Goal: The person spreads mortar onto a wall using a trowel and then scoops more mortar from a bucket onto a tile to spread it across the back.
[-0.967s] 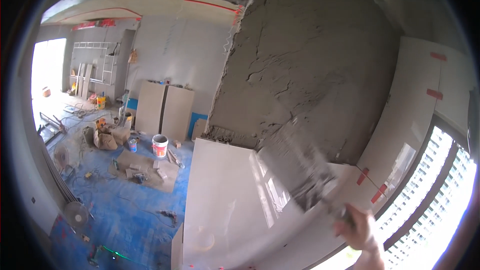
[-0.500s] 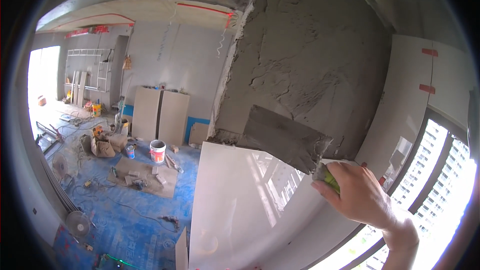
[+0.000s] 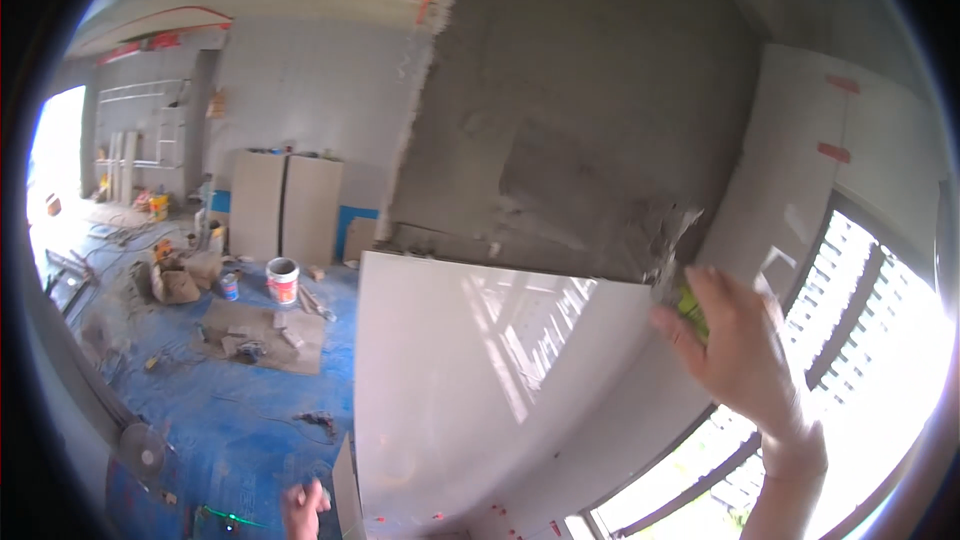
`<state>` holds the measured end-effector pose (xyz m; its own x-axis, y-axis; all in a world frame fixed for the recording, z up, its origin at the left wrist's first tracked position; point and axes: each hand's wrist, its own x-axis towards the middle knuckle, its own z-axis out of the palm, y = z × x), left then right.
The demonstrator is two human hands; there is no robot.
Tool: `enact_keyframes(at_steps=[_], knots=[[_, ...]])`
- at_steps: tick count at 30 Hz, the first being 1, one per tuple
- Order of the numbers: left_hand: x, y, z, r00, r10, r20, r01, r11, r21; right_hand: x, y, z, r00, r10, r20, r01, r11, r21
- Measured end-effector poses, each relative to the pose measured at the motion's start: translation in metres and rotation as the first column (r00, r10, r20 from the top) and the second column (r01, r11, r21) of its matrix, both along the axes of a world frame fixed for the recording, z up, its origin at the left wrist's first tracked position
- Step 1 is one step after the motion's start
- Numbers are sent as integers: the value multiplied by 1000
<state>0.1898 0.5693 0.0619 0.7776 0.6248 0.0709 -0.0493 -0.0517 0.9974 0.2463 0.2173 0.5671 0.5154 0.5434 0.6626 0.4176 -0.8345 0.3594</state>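
A: Where is the flat grey trowel (image 3: 597, 192)?

B: At the lower part of the rough grey mortar-coated wall (image 3: 600, 50). Its blade slants up and leftward from the yellow-green handle (image 3: 692, 312); blur keeps me from telling whether it touches the mortar.

A: What has hold of it?

B: The person's right hand (image 3: 738, 345). That grip is clamped on the handle.

A: And the other one?

B: The left hand (image 3: 302, 512) is low in the view, well apart from the trowel, fingers curled. I can't tell whether that grip is closed on anything.

A: What is close to the trowel?

B: Just below it, a glossy white rectangular panel (image 3: 430, 370) with pale streaks of reflected light. To the right, short red tape strips (image 3: 834, 152) on a white wall surface, then a bright dark-framed window (image 3: 848, 308).

A: Farther out?

B: On the blue-covered floor (image 3: 270, 430), a round white bucket with red marking (image 3: 283, 288) stands near a flat brown sheet (image 3: 300, 358). Behind it, two tall beige boards (image 3: 312, 208) stand against a grey wall (image 3: 300, 80).
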Motion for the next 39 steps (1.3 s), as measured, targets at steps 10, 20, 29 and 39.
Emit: enact_keyframes(at_steps=[10,20,29,39], knots=[[76,-18,259,882,-168,441,-12,926,377,-11,-82,11,995,-86,-43,90,992,91],[102,-99,317,818,-415,398,9,700,714,-19,-133,-12,949,-253,-188,300,908,294],[116,-135,298,810,-517,279,169,660,732,25,-138,-48,948,-287,-136,296,954,44],[96,-95,202,916,-400,11,332,776,537,48,-130,-63,974,-221,-59,221,975,-2]])
